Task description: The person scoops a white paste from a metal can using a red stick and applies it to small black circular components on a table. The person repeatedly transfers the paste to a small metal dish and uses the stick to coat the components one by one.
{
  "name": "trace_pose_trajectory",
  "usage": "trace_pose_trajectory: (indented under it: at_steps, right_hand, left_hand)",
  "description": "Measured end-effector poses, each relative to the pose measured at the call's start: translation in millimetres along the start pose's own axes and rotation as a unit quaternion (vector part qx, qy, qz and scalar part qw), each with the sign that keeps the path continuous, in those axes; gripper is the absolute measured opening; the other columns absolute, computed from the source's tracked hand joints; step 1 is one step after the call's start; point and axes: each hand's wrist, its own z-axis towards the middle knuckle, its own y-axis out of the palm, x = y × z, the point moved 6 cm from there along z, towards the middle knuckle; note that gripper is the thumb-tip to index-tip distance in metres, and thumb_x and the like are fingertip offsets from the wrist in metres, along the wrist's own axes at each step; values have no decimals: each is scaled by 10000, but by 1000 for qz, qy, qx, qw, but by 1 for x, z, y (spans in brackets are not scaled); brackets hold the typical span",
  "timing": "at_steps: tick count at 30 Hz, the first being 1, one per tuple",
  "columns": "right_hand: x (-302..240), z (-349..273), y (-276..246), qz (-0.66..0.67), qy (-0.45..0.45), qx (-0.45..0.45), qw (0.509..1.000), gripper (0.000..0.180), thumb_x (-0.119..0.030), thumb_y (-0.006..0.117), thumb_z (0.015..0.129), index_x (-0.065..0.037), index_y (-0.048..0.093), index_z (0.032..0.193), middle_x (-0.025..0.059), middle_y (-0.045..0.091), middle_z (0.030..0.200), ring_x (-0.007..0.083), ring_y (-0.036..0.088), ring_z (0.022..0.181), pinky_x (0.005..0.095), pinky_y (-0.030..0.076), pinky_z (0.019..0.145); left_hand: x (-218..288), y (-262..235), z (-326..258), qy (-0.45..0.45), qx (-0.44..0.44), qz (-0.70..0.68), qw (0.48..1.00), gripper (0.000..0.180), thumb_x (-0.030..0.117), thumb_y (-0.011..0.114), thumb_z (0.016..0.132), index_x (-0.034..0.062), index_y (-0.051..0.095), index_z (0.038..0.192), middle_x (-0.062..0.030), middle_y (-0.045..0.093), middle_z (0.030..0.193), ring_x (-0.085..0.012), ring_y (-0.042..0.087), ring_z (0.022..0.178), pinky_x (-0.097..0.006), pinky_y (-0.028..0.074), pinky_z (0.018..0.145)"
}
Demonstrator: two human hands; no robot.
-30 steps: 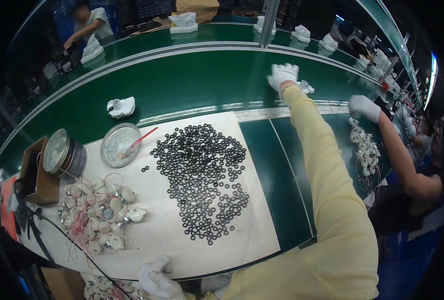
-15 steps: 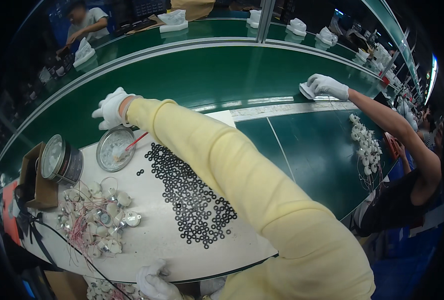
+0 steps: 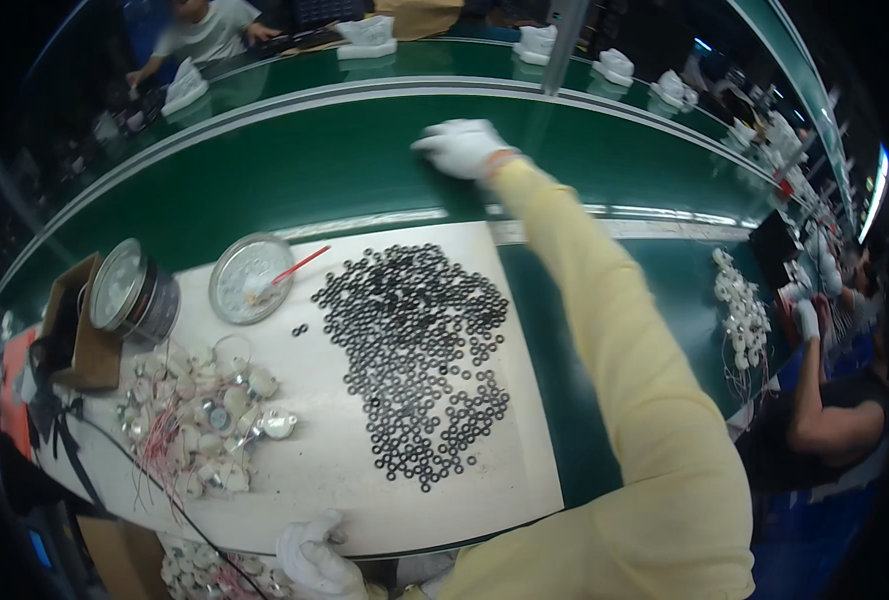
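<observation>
The view came from the left of two head-worn fisheye cameras, looking down and forward, close over the white desk (image 3: 334,490), from the left hand (image 3: 314,562) at its near edge out to the green surface (image 3: 294,180), which bowed into an arc. The far right seemed to run deepest, though too dim to judge well.

Between the motors (image 3: 219,418) and rings (image 3: 414,320) we have a bare lane up the worktop (image 3: 314,470) from its near edge, beside our left hand (image 3: 316,560). Two stray rings (image 3: 298,332) and the dish (image 3: 252,272) crowd its far end; can (image 3: 136,295) and box (image 3: 99,345) block the far left corner.
</observation>
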Motion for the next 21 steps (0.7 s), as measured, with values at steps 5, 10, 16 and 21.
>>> trace_pose_trajectory:
  at_steps: [5, 10, 16, 21]
  right_hand:
    - [170, -133, -13, -114, 326, -225, 911, 428, -288, 546, 929, -272, 623, 1350, 53, 639, 1336, 297, 609, 1225, 450, 504, 1003]
    - [149, -113, -52, -159, 238, -104, 953, 488, -425, 551, 962, -216, 576, 1403, 78, 544, 1453, 277, 507, 1340, 471, 430, 1040]
    - [-79, -21, -77, 353, -53, -53, 932, 571, -448, 588, 981, -58, 554, 1397, 226, 672, 1234, 348, 644, 1149, 373, 487, 1001]
    - [-196, -12, -94, 155, -129, -197, 959, 629, -439, 648, 924, -67, 533, 1418, 212, 710, 1122, 342, 688, 1009, 391, 538, 876]
  left_hand:
    - [31, -6, 40, -13, 3, -187, 982, 458, 251, 374, 1047, 88, 721, 798, 3, 528, 559, -221, 518, 554, -375, 390, 597]
    - [27, -7, 40, 8, 3, -194, 981, 381, 220, 425, 1032, 106, 726, 829, 15, 543, 572, -208, 512, 549, -363, 377, 588]
    - [26, -8, 38, 7, 8, -192, 981, 355, 205, 439, 1016, 105, 724, 831, 16, 556, 580, -202, 517, 548, -358, 375, 584]
    - [27, -9, 41, 13, -3, -197, 980, 369, 214, 430, 1016, 105, 723, 819, 14, 574, 605, -200, 516, 550, -353, 381, 586]
